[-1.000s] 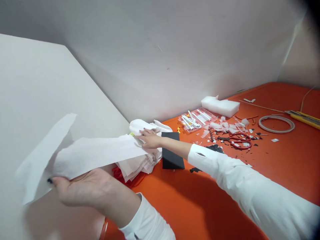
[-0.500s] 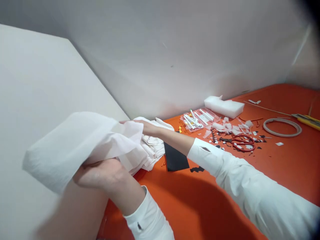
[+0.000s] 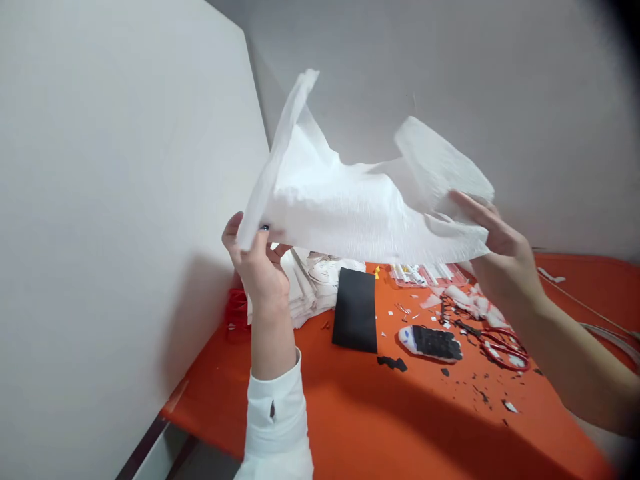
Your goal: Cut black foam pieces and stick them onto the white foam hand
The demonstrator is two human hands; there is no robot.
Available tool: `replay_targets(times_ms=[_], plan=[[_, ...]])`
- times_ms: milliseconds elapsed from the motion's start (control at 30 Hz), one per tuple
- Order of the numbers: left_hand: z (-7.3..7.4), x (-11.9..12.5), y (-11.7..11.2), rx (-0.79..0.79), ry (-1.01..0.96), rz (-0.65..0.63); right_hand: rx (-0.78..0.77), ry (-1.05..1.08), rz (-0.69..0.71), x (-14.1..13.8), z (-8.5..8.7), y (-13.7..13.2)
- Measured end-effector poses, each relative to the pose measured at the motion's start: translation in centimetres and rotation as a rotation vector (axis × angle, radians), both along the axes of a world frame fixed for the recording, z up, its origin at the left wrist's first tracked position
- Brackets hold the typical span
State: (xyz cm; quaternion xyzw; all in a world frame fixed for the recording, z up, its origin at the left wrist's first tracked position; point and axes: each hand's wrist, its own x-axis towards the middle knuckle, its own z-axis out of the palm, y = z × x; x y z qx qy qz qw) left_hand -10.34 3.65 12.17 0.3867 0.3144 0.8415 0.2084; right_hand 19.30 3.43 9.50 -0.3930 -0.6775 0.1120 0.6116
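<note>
A thin white sheet of soft paper or tissue [image 3: 345, 207] is stretched in the air between my two hands, with creases across it and loose corners standing up. My left hand [image 3: 260, 267] grips its left edge, thumb on top and fingers beneath. At the right edge, my right hand [image 3: 500, 247] pinches the sheet, fingers partly behind it. Below on the orange table lie a black rectangular sheet [image 3: 355, 310] and a small flat white piece with black scalloped strips on it [image 3: 431, 343].
A pile of folded white sheets [image 3: 305, 293] sits beside the left panel, near a red container [image 3: 237, 313]. Red-handled scissors [image 3: 505, 350], a clear box of white markers [image 3: 425, 273], foam bits [image 3: 475, 303] and black scraps [image 3: 393, 363] lie on the orange table [image 3: 360, 427].
The white sheet has moved from the left to the middle and is spread out. My right hand has left the pile and now holds the sheet's right side. The view has shifted.
</note>
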Motion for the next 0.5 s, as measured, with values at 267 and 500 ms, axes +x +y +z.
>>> replay_targets(times_ms=[267, 500], plan=[[-1.1, 5.6, 0.0, -0.089, 0.279, -0.143, -0.113, -0.345, -0.606, 12.3, -2.6, -5.0], [-6.2, 9.4, 2.6, -0.340, 0.210, -0.326, -0.213, -0.342, -0.744, 20.8, -10.6, -7.1]])
